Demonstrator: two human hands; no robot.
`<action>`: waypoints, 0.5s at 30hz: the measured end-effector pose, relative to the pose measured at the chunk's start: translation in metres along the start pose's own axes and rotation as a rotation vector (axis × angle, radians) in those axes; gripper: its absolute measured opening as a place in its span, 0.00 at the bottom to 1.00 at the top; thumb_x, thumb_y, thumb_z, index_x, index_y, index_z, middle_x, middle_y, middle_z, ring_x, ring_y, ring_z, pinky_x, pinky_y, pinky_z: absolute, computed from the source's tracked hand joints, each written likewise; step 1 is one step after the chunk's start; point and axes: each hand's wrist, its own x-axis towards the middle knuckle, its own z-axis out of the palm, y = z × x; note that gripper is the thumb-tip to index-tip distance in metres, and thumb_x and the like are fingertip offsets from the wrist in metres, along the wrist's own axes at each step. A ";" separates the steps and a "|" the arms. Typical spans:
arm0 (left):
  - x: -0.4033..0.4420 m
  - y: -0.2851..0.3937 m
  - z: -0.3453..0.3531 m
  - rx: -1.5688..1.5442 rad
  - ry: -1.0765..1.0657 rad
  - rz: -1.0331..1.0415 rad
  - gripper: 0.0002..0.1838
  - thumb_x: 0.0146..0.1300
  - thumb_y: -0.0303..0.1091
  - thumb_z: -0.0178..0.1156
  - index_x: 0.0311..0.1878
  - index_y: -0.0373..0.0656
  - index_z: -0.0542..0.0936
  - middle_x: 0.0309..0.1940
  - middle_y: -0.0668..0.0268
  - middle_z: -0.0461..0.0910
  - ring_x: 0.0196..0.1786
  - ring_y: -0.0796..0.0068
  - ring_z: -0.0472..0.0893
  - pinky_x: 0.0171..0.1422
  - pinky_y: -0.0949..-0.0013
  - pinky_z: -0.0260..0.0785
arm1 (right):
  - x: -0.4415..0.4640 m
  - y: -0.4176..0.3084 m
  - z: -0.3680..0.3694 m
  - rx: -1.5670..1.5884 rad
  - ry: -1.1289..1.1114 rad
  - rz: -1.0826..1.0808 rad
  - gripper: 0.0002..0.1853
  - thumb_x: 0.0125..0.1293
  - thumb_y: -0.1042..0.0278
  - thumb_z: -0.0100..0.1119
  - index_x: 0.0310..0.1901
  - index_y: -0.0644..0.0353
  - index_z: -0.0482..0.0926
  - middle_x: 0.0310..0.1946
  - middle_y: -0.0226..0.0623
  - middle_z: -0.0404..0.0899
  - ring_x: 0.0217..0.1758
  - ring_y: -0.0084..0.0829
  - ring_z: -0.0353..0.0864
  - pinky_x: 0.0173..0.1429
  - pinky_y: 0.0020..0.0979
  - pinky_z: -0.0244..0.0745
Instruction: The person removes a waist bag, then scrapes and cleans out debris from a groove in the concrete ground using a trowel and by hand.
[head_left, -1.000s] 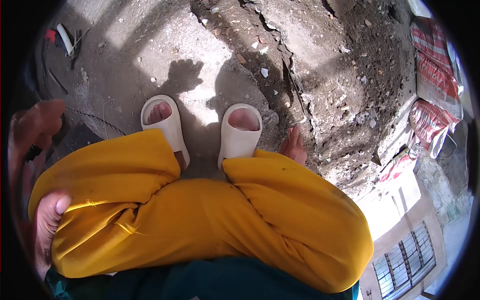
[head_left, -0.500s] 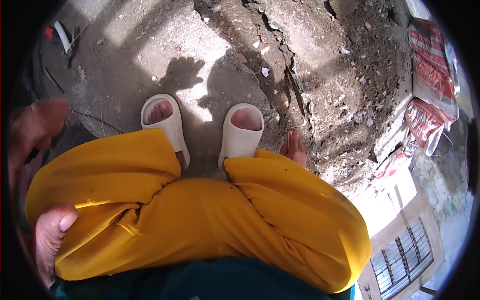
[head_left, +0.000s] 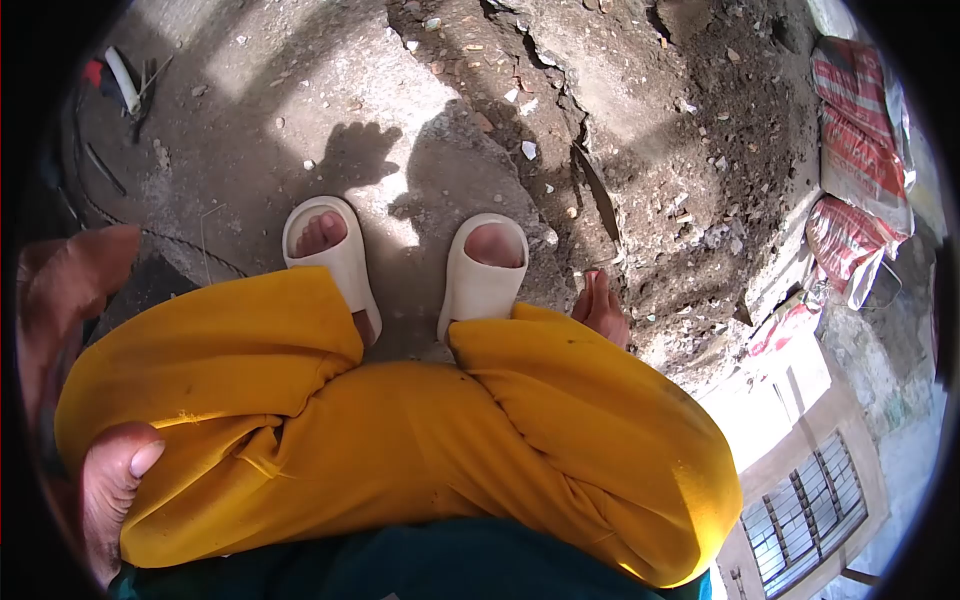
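Beside the right foot, my right hand point(head_left: 604, 314) is closed, partly hidden behind the knee of the yellow trousers point(head_left: 420, 440). From it a thin bent neck leads to the narrow, pointed dark blade of what looks like a trowel point(head_left: 598, 195), tilted over the broken soil point(head_left: 680, 240). The grip itself is mostly covered by the fingers. My left hand point(head_left: 90, 265) is raised close to the camera at the left edge, thumb and fingers spread apart, with nothing visible in it. Its palm is largely cut off by the dark rim.
Cream slides point(head_left: 340, 250) stand on the grey ground point(head_left: 250, 160). A long crack point(head_left: 570, 90) runs along the soil, among scattered chips. Red-and-white sacks point(head_left: 865, 155) lie at the right, above a barred window point(head_left: 810, 510). A white pipe piece point(head_left: 122, 80) and dark cables lie upper left.
My right hand and the trowel have shifted slightly right and downward in the view. The left hand stays spread, nearly in the same place.
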 end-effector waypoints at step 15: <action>0.037 0.026 -0.027 0.248 -0.092 0.379 0.29 0.59 0.53 0.63 0.50 0.33 0.79 0.40 0.51 0.80 0.43 0.51 0.80 0.49 0.58 0.73 | -0.001 0.017 -0.026 0.438 -0.076 -0.170 0.24 0.58 0.75 0.57 0.58 0.65 0.73 0.32 0.48 0.78 0.28 0.51 0.81 0.30 0.43 0.75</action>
